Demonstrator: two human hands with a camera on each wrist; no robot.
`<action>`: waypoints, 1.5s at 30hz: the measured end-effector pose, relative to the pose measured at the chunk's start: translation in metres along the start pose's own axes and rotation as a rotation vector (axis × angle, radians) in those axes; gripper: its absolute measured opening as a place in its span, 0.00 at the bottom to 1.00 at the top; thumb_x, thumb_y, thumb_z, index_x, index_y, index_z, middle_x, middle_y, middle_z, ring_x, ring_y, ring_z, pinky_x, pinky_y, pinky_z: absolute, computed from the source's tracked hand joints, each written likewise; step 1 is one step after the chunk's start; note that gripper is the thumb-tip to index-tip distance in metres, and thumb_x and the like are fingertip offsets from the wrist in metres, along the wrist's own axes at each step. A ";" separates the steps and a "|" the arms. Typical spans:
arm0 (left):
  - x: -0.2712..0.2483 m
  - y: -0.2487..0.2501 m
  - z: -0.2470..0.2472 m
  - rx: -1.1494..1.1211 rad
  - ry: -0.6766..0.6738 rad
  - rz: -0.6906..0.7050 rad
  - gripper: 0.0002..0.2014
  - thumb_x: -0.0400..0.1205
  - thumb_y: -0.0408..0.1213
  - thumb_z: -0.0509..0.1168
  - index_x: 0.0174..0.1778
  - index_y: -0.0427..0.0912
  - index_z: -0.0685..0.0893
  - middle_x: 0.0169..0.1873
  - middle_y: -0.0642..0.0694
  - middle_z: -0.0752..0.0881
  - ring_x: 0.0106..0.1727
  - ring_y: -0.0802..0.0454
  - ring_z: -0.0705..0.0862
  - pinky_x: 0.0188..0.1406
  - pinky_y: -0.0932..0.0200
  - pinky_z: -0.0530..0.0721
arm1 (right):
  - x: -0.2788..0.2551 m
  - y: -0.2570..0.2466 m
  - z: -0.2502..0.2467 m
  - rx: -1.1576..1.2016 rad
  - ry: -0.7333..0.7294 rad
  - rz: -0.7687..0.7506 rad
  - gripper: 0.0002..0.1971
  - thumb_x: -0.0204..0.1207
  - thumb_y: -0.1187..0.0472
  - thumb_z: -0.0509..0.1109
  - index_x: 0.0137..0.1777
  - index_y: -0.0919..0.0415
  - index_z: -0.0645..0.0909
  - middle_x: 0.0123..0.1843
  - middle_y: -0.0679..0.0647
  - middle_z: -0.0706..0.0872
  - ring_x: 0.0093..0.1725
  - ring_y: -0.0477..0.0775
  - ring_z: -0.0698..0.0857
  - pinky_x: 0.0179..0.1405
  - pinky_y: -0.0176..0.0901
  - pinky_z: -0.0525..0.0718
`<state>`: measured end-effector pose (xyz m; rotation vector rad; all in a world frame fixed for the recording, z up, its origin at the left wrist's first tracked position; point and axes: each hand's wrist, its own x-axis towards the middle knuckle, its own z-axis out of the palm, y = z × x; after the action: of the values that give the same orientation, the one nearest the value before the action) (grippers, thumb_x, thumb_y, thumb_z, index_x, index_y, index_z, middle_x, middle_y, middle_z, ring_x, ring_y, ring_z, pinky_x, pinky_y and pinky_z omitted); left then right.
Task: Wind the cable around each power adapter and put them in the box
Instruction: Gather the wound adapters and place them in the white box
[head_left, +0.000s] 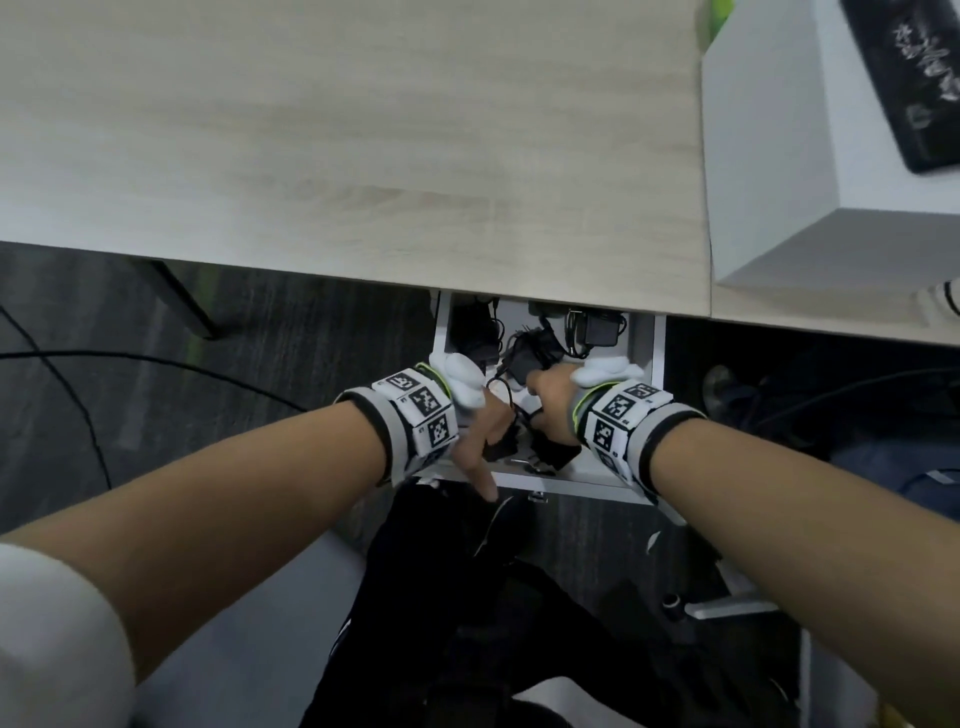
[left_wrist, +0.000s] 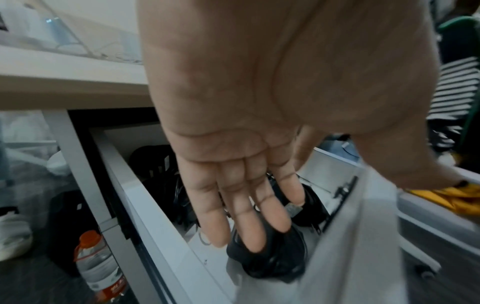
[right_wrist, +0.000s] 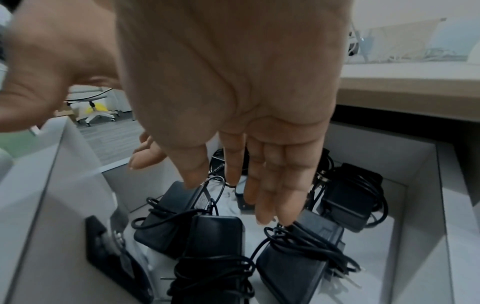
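Note:
The white box is an open drawer under the desk, and both my hands reach into it. Several black power adapters with cables wound round them lie on its floor. My left hand has straight fingers hanging over one black adapter at the near end, gripping nothing. My right hand also has straight fingers, just above a wound adapter, and holds nothing. Another adapter lies by the far wall. I cannot tell whether either hand touches an adapter.
The pale wooden desk overhangs the far part of the drawer. A white block with a black item on it stands on the desk at right. A bottle with an orange cap stands on the floor to the left. Cables run across the dark carpet.

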<state>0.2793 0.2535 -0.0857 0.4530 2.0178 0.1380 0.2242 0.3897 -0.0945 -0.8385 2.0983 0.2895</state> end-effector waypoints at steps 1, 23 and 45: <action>-0.006 0.004 0.000 0.035 -0.011 -0.006 0.36 0.66 0.67 0.74 0.58 0.42 0.76 0.46 0.49 0.80 0.43 0.50 0.77 0.42 0.55 0.77 | -0.001 0.000 -0.001 -0.036 0.007 -0.013 0.19 0.79 0.55 0.67 0.67 0.60 0.75 0.64 0.60 0.82 0.60 0.61 0.82 0.48 0.44 0.76; -0.010 -0.029 -0.003 0.186 0.688 -0.191 0.38 0.62 0.66 0.73 0.61 0.49 0.68 0.58 0.47 0.72 0.54 0.47 0.73 0.50 0.52 0.74 | -0.017 0.021 0.015 -0.079 0.615 -0.056 0.69 0.50 0.18 0.66 0.84 0.57 0.43 0.85 0.61 0.40 0.84 0.64 0.39 0.81 0.64 0.39; 0.008 -0.069 -0.049 0.114 0.906 -0.274 0.30 0.66 0.40 0.73 0.63 0.47 0.71 0.58 0.46 0.74 0.54 0.43 0.74 0.50 0.48 0.74 | 0.025 0.029 -0.049 -0.034 0.705 0.127 0.27 0.63 0.55 0.75 0.61 0.57 0.69 0.60 0.57 0.71 0.57 0.62 0.70 0.53 0.51 0.67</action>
<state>0.2153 0.1977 -0.0893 0.1778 2.9661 0.0588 0.1641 0.3769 -0.0863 -0.9148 2.8139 0.0972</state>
